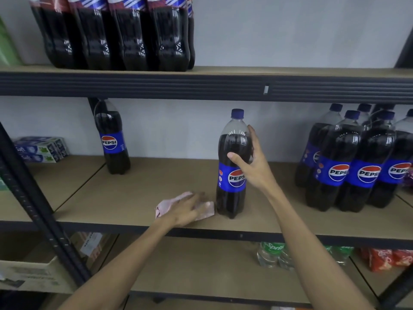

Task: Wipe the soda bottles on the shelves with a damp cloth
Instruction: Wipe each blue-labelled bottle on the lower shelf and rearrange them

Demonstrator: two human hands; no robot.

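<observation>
A tall Pepsi bottle (231,198) with a blue cap stands upright near the front of the middle shelf (134,193). My right hand (250,162) grips it around the upper body, thumb in front and fingers behind. My left hand (185,209) rests on a pink cloth (165,205) lying on the shelf just left of the bottle's base; its fingers lie over the cloth and look blurred. A smaller Pepsi bottle (112,144) stands at the back left. Several Pepsi bottles (348,166) stand grouped at the right.
Several dark soda bottles (116,36) fill the left of the top shelf (223,86). Toothpaste boxes (41,149) lie at the far left. Sprite bottles (273,255) and orange packs (384,259) sit on the lower shelf. A black diagonal upright (38,209) crosses the left side.
</observation>
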